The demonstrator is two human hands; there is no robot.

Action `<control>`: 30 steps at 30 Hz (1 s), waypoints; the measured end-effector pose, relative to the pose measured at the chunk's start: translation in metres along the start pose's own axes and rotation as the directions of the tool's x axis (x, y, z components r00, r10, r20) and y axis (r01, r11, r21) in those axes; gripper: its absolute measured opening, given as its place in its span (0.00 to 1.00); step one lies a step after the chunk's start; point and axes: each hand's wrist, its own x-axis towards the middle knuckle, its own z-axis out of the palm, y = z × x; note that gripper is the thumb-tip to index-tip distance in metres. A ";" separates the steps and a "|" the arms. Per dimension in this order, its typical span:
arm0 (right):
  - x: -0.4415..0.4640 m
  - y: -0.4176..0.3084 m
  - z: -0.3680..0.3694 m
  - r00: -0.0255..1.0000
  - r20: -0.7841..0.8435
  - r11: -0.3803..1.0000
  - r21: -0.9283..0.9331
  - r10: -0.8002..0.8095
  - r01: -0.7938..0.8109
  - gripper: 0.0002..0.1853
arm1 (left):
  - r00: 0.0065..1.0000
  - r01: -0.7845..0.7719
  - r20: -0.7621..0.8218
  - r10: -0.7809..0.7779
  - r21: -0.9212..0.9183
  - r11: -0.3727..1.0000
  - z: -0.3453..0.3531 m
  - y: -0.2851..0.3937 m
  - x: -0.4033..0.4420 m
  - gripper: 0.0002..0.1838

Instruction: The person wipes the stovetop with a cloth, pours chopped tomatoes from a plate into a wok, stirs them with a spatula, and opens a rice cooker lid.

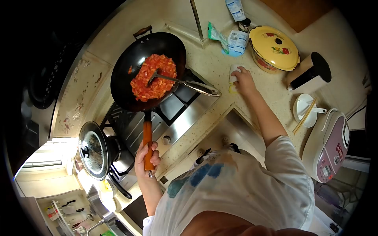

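My left hand (148,157) is wrapped round the orange wooden handle (147,133) of a black wok (118,78). Chopped red tomatoes (155,69) lie in the wok, and a metal spatula (201,88) rests in them, its handle sticking out over the rim to the right. On the counter, my right hand (245,82) has its fingers curled on a small white and yellow cloth (234,72). Part of that cloth is hidden under the fingers, and its exact kind is hard to make out.
The wok is over a steel gas stove (189,114). A lidded pan (93,151) sits at lower left. Along the counter's right stand a yellow enamel pot (274,47), a dark-topped container (311,70), a white bowl (311,118) with chopsticks, and a rice cooker (327,149). Packets (237,41) lie behind.
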 end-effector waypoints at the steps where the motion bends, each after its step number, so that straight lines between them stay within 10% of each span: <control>1: 0.001 -0.002 0.000 1.000 0.009 1.000 0.014 0.011 -0.011 0.21 | 1.000 -0.011 -0.005 0.011 -0.008 1.000 0.000 0.000 0.000 0.23; 6: -0.027 -0.027 0.012 0.967 0.152 0.902 0.413 -0.204 0.125 0.20 | 0.999 -0.031 -0.004 0.031 -0.020 0.999 0.002 -0.004 0.000 0.24; 30: -0.087 -0.018 -0.037 0.977 0.044 0.973 0.097 0.208 -0.211 0.21 | 0.993 -0.050 0.095 0.062 -0.122 0.991 0.007 -0.017 0.006 0.32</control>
